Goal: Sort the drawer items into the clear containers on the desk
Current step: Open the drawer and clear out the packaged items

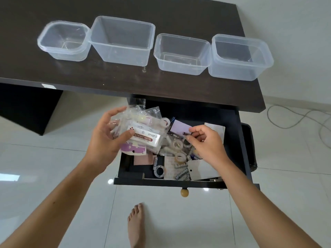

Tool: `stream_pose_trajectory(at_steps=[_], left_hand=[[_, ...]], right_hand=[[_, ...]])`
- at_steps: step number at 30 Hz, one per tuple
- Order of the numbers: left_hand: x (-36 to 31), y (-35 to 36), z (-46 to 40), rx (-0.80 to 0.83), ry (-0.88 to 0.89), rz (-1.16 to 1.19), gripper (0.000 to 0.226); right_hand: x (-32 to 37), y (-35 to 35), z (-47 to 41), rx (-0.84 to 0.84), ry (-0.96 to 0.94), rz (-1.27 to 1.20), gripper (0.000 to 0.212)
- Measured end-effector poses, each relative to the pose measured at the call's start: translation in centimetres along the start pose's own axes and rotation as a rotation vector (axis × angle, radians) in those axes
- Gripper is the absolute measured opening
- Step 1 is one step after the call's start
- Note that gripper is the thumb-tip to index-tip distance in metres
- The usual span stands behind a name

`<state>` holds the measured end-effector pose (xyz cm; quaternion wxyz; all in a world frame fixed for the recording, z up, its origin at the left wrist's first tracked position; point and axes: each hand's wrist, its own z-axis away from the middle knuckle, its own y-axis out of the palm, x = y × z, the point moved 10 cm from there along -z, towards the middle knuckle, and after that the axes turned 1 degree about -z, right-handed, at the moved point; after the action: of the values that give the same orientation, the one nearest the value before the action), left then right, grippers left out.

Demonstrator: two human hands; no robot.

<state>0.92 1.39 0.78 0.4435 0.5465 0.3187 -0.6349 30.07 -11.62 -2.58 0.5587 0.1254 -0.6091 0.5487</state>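
Bare foot (136, 226) on white tile; left hand (105, 135) grips packets (143, 133), right hand (206, 142) pinches battery (187, 133).

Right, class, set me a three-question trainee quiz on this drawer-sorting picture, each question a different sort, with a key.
1. How many clear containers stand on the desk?
2. True or false: one container already holds sorted items.
3. What does the left hand hold? A) tape roll B) sticky note packets C) scissors

Key:
1. Four.
2. False, all look empty.
3. B. The right hand pinches a small dark item over the open drawer.
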Motion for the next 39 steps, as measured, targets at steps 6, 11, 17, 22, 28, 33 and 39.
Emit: stream_pose_trajectory(at_steps=[6,11,17,22,28,33,39], left_hand=[[1.2,-4.1,1.6,-0.104,-0.004,0.013,0.065],[1.6,-4.2,2.4,-0.1,-0.008,0.028,0.066],[1.5,-4.1,2.7,-0.066,-0.012,0.017,0.065],[1.6,-4.1,3.0,-0.059,-0.021,0.03,0.064],[1.2,-3.5,3.0,-0.028,-0.008,0.034,0.063],[1.3,-2.6,3.0,0.001,-0.013,0.007,0.062],[1.6,-2.6,3.2,-0.011,0.001,-0.009,0.065]], right_hand=[[-0.3,1.9,0.0,0.054,-0.043,0.242,0.045],[0.2,3.2,0.3,0.147,-0.083,0.441,0.07],[1.9,1.7,0.8,0.041,-0.156,0.334,0.019],[3.7,-0.9,2.1,-0.014,-0.054,0.0,0.012],[6.9,1.3,3.8,0.117,0.007,-0.455,0.027],[8.0,6.9,4.5,0.297,0.011,-0.166,0.045],[8.6,9.9,4.6,0.246,-0.036,-0.03,0.058]])
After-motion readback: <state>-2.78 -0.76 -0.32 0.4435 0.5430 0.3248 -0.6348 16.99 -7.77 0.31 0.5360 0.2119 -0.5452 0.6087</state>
